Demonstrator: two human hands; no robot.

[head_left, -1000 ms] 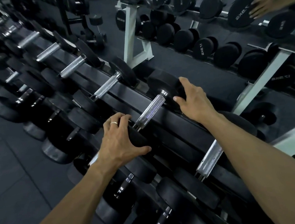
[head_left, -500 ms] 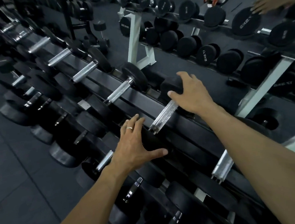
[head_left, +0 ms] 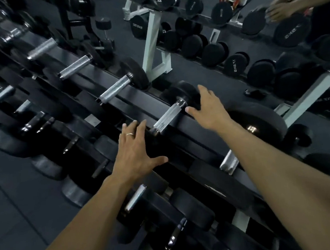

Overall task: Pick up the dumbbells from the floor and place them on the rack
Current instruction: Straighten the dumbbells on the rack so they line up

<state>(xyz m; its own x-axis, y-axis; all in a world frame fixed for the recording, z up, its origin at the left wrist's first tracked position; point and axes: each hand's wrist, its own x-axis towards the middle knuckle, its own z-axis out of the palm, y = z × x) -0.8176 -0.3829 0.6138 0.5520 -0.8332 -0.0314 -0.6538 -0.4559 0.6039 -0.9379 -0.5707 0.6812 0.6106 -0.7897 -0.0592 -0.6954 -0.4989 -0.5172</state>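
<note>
A black dumbbell with a knurled silver handle (head_left: 166, 118) lies across the top rails of the black rack (head_left: 118, 103). My left hand (head_left: 135, 151), with a ring on one finger, lies flat with spread fingers over the dumbbell's near head. My right hand (head_left: 210, 106) rests with straight fingers on the far head (head_left: 185, 92). Neither hand curls round the handle. The near head is mostly hidden under my left palm.
More dumbbells (head_left: 117, 87) fill the rack's top row to the left, with lower tiers (head_left: 134, 199) below. A big dumbbell (head_left: 258, 124) sits just right of mine. A mirror behind reflects a white-framed rack (head_left: 153, 44) and my hands (head_left: 280, 12). Dark floor (head_left: 17, 207) lies left.
Both hands have stayed on the dumbbell's heads while my view shifted; the left hand's fingers have straightened and flattened, and the dumbbell sits further back on the rails.
</note>
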